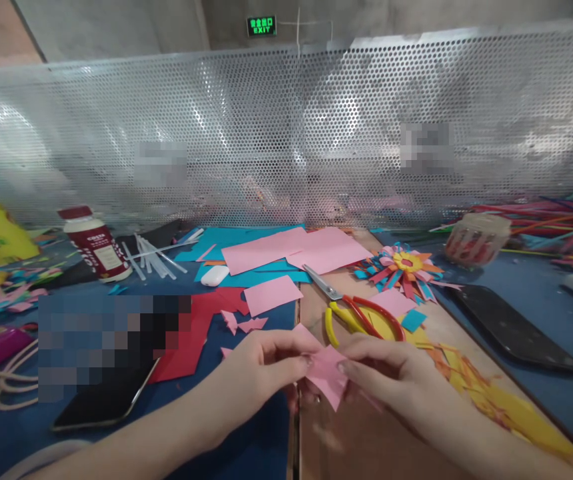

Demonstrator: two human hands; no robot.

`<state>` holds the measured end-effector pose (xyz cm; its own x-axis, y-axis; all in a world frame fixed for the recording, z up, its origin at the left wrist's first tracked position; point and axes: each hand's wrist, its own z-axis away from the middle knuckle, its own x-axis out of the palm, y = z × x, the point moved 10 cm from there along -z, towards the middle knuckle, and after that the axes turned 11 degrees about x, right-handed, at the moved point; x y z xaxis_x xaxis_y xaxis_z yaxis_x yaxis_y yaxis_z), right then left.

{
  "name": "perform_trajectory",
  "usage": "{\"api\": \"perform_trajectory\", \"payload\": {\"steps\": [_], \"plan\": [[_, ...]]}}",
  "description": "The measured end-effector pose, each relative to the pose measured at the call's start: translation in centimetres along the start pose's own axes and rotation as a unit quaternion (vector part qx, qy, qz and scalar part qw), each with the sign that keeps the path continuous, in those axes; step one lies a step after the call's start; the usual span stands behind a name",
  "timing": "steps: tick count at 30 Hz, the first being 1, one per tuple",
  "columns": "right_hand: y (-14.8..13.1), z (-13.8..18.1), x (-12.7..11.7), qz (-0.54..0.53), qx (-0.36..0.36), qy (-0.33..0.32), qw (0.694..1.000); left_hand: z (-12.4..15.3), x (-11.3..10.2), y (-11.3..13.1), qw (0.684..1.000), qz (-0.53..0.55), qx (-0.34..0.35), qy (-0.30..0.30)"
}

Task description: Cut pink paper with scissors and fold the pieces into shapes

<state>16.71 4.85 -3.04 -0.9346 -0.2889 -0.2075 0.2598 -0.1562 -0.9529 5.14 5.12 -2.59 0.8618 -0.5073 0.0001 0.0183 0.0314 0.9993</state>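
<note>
Both my hands meet low in the middle of the view over a small cut pink paper piece (327, 377). My left hand (261, 370) pinches its left edge, and my right hand (391, 373) pinches its right edge, fingers closed on the paper. Just beyond them lie scissors with red and yellow handles (354, 313), blades pointing away to the left. A finished paper flower of pink, orange and teal strips (404, 267) sits further back on the right.
Pink sheets (296, 250) lie on teal paper behind. Red paper (201, 327), a dark phone (101, 403), a red-capped bottle (95, 243), white sticks (154, 257), a black tablet (514, 330), yellow scraps (506, 400), a perforated metal screen (286, 133) at the back.
</note>
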Motion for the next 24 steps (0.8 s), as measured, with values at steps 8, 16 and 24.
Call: {"api": "perform_trajectory", "payload": {"steps": [8, 16, 24], "plan": [[-1.0, 0.2, 0.9, 0.071, -0.019, -0.009, 0.997, -0.2, -0.4, 0.0, 0.999, -0.014, 0.049, 0.0], [-1.3, 0.8, 0.2, 0.104, -0.057, 0.03, 0.992, 0.0, -0.3, 0.3, 1.0, -0.006, 0.029, 0.009], [-1.6, 0.7, 0.4, 0.135, -0.064, 0.04, 0.988, -0.2, -0.2, 0.2, 0.999, 0.02, 0.03, -0.002]]}}
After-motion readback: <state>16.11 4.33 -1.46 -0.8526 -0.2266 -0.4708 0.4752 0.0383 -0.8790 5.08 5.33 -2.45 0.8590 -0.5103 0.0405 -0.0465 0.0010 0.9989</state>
